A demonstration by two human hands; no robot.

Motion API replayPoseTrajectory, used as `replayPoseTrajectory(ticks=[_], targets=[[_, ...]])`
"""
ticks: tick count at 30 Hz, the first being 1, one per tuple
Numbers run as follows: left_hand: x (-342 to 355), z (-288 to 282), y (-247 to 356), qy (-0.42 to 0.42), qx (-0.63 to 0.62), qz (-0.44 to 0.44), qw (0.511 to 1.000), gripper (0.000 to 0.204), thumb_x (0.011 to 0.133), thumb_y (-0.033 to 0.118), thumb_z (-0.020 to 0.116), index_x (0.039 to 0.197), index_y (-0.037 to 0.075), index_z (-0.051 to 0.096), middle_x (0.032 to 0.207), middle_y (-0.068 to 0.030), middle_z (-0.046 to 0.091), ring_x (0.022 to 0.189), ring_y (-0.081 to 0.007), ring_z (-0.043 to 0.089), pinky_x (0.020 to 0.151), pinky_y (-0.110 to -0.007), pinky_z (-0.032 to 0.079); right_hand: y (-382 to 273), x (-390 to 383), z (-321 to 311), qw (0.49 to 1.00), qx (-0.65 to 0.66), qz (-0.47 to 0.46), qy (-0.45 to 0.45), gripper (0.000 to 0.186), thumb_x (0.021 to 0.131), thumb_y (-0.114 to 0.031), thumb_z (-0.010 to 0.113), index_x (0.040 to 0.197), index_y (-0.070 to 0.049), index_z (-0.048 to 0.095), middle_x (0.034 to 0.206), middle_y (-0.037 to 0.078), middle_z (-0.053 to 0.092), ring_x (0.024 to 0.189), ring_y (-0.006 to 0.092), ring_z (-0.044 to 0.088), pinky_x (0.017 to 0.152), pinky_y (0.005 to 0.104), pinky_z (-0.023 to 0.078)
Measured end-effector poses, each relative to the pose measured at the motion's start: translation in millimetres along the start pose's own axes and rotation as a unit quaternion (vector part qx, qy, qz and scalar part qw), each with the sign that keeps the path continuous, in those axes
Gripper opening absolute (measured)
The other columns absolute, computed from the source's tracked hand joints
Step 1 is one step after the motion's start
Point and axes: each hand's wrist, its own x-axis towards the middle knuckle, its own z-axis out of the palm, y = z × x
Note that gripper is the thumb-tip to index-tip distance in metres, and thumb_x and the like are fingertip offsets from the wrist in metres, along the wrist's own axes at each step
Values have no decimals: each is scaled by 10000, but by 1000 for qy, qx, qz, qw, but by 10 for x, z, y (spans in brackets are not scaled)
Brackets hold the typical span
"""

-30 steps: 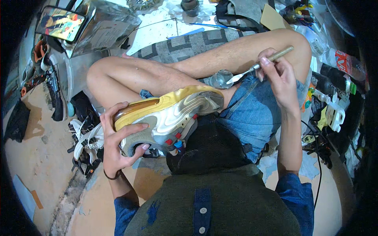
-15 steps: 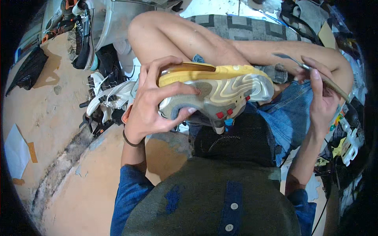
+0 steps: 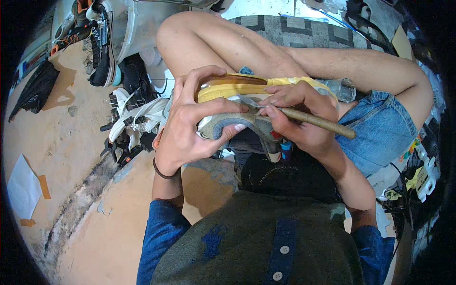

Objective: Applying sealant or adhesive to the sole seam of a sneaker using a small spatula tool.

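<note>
- Step in hand, apparently: applying the slim tool's [image 3: 325, 124] tip at the side of the shoe [image 3: 232, 90], near its yellow sole.
- Left hand [image 3: 187, 116]: clasping the heel end, above the lap.
- Right hand [image 3: 306, 114]: pinching the tool.
- Next move likely requires a steady heel, light tip pressure.
- Surroundings: stained tan floor [image 3: 109, 232], patterned mat [image 3: 308, 33].

Dark shoe [image 3: 100, 71] beside a clear tub [image 3: 145, 28] at upper left, black crumpled bundle [image 3: 35, 85] on the tan floor [image 3: 109, 232], white sheet [image 3: 23, 187] touching brown tape [image 3: 44, 187], grey patterned mat [image 3: 304, 31] near the top
</note>
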Motion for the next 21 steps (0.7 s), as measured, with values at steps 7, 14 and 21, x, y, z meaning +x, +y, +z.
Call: replayPoseTrajectory(ticks=[7,14,21], targets=[[2,-10,-8,-5,-2,3,1000,297,661,260,795,928,131,782,1281,-189,543,1229,-350,490,1062,-457,369,-14,36,-5,1000,-12,-16,-5,137,830,14,700,834,-17,567,794,96,711,818,196,716,908,409,535],[3,-1,-1,-2,-6,1,1000,308,661,275,795,932,131,781,1285,-193,543,1228,-352,487,1062,-457,363,-12,53,-16,999,11,-29,-7,136,828,10,700,830,-20,567,777,99,714,817,197,718,912,412,534],[8,-10,12,-6,2,3,1000,313,664,285,802,935,131,781,1288,-192,542,1238,-350,475,1068,-454,359,16,51,34,998,44,-40,26,132,875,-89,718,857,-32,600,656,32,648,560,87,659,492,230,484]])
